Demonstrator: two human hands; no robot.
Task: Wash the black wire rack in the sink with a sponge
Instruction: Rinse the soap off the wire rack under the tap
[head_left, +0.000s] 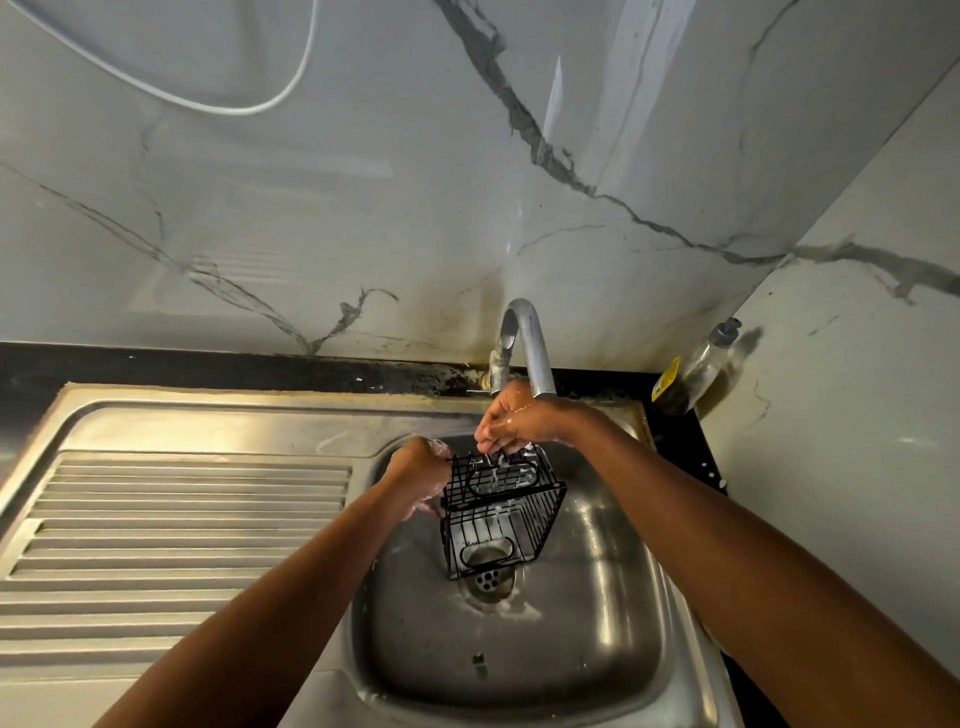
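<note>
A black wire rack (498, 519), box-shaped, hangs tilted over the steel sink (613, 582), above the drain (488, 579). Water runs from the tap (530, 348) down through the rack's upper side. My left hand (418, 475), foamy, grips the rack's left edge. My right hand (514, 418) is just under the spout, its fingers pinching the rack's top wires. No sponge is in sight.
A ribbed steel draining board (171, 535) lies left of the basin. A soap dispenser bottle (698, 364) leans in the back right corner on the black counter. Marble-look walls rise behind and to the right. Foam lies around the drain.
</note>
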